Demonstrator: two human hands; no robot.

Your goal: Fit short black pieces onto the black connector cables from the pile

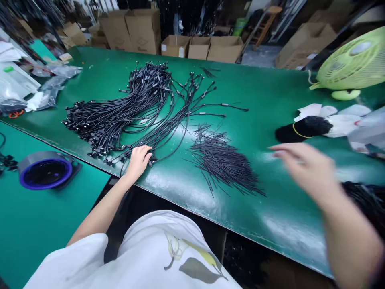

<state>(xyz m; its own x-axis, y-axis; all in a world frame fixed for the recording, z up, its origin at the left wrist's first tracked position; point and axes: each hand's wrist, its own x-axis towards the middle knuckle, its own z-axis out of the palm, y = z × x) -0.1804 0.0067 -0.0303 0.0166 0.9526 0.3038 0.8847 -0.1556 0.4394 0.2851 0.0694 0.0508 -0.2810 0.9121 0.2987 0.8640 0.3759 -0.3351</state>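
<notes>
We have our left hand (138, 160) low over the near ends of the loose black cables (168, 126), its fingers bent and drawn in, with only a small gap between thumb and forefinger. It touches the cables near their dark connectors, but we cannot tell whether it has a firm hold on one or simply rests there.

Our right hand (303, 164) is over the right part of the green table (258, 104), its thumb and forefinger stretched out with their tips close together. We see a gap further back between these two fingers. The hand is blurred, so we cannot tell whether anything thin is pinched at the tips.

The loose cables fan out from our left hand toward the far side, beside the big heap of cables (120, 108) on their left. Between our hands we have a flat pile of thin black strips (225, 162), apart from both. Just beyond our right hand lies a black bundle (293, 129) with a yellow band around it, and farther right is a yellow-green fan (351, 60). Cardboard boxes (144, 30) stand along the far edge.
</notes>
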